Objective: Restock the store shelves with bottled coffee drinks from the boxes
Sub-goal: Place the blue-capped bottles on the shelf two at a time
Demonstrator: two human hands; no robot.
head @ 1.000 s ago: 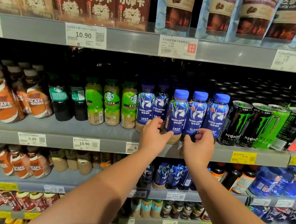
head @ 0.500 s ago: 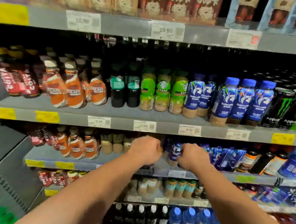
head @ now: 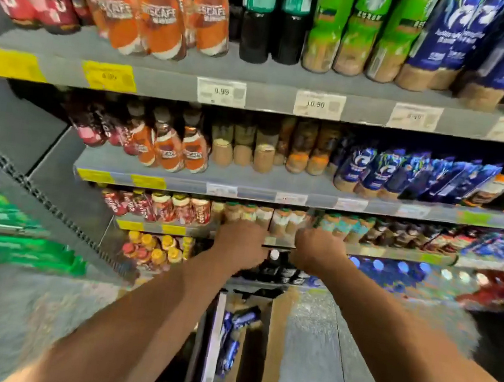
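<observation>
Hands blurry, fingers out of sight

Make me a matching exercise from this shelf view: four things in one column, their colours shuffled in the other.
Things:
1. Nescafe bottles
2. Starbucks-logo bottles
3. bottles in the floor box
4. 9.99 price tag

Colours:
A. white
B. blue
C. orange
D. green

Pairs: 1-C, 2-D, 3-B, 4-A.
</observation>
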